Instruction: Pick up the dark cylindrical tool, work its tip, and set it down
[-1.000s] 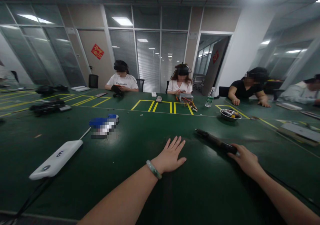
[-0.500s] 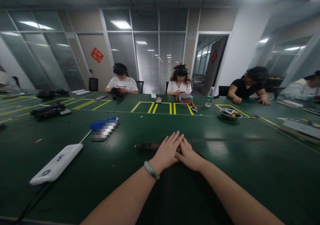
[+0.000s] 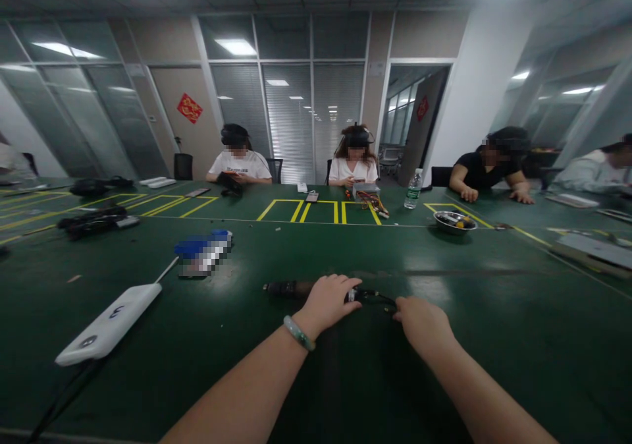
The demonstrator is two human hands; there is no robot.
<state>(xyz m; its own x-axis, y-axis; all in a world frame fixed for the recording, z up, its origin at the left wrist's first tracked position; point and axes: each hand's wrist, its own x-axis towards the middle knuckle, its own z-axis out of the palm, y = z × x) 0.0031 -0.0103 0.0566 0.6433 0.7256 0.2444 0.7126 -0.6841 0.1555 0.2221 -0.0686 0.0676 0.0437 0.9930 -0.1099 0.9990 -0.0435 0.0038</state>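
On the green table in front of me lies a dark cylindrical tool (image 3: 284, 289), with its narrow tip pointing left. My left hand (image 3: 330, 299) is closed over the tool's right part, hiding some of its body. From that end a black cable (image 3: 371, 294) runs right in loose loops. At the far side of those loops, my right hand (image 3: 425, 322) is closed, its thumb and fingertips pinching the cable. The exact kind of tool is too dark to make out.
A white power bank (image 3: 111, 322) with a cable lies at left, near a blue-and-white pixelated item (image 3: 205, 253). Farther off are a metal bowl (image 3: 454, 222), a water bottle (image 3: 413, 190) and a box with coloured wires (image 3: 366, 194). Several people sit around the table.
My right hand has parted from my left and moved right, now pinching the cable. My left hand has curled its fingers around the tool; before, they were stretched out.
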